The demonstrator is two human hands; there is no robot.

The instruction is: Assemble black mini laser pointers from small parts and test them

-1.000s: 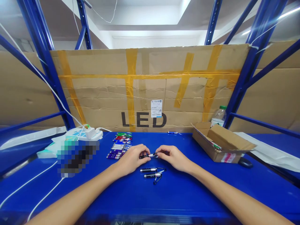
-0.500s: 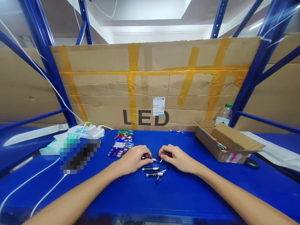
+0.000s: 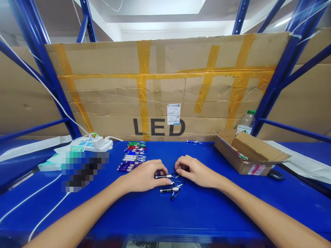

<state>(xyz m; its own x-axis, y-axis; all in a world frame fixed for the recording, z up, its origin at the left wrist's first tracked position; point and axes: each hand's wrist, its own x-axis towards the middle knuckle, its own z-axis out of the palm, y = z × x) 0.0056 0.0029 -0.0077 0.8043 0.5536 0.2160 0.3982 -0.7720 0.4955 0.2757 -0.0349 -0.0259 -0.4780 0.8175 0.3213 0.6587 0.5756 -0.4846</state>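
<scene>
My left hand is closed, with fingers and thumb around a small black penlight-shaped keychain. The tip of its thumb lies over a second black keychain, hiding most of that one's body. My right hand is closed in a pinch at the small metal clip on the held keychain's end; its fingertips are partly hidden. Just below, a third black keychain lies on the blue tabletop, its clip folded to the side. Beyond my left hand, green, red, blue, silver and purple keychains lie in a column.
A lone blue keychain lies at the back by the cardboard wall. To the right stand an open cardboard box, a green-capped bottle and a black mouse. To the left are a white power strip and cables.
My left hand has come slightly nearer, its thumb now covering part of the second black keychain. My right hand stays by the clip. The whole view has shifted a little.
</scene>
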